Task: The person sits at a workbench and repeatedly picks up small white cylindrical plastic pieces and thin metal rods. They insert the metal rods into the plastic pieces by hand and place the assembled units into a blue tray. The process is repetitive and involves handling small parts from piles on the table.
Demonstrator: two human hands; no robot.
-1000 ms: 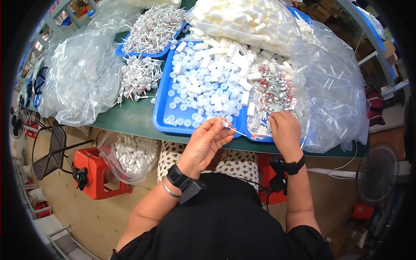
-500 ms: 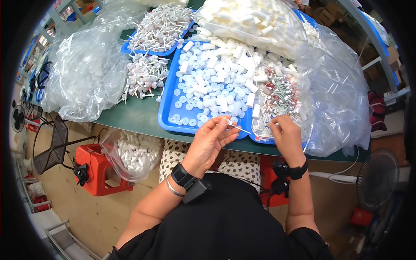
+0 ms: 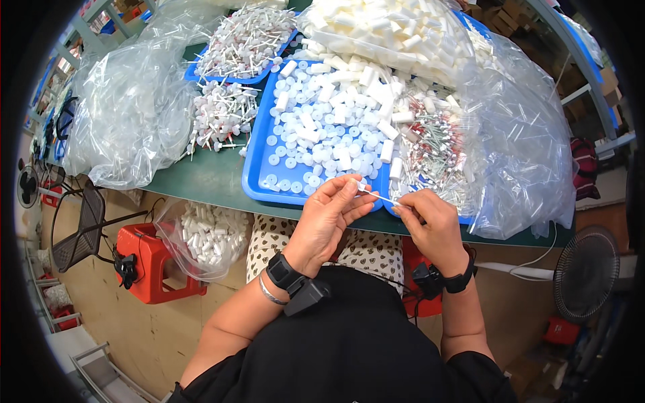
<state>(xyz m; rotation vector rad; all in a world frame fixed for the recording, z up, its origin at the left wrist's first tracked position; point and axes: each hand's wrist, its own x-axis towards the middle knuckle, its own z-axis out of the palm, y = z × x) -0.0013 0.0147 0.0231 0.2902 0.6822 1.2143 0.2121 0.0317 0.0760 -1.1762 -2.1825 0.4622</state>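
Above the front edge of a blue tray (image 3: pixel 252 176), my left hand (image 3: pixel 328 218) is closed in a pinch on a thin white rod (image 3: pixel 381 197) with a small white piece at its left end. The fingertips of my right hand (image 3: pixel 431 225) are closed at the rod's right end, so it spans the gap between both hands. Behind my left hand, translucent white discs (image 3: pixel 329 127) with centre holes lie in the tray, mixed with white cylinders (image 3: pixel 385 151). Thin metal and white rods with red bits (image 3: pixel 433 144) are heaped beyond my right hand.
A clear bag of white cylinders (image 3: pixel 383 30) lies at the back. Finished-looking stemmed pieces (image 3: pixel 242 43) fill another blue tray, with more heaped beside it. Plastic bags (image 3: pixel 134 121) cover the left side. A red stool (image 3: pixel 144 262) and a fan (image 3: pixel 586 272) stand below.
My right hand has moved left and down from over the rods and now meets the right end of the thin rod. My left hand stays nearly in place, keeping its pinch.
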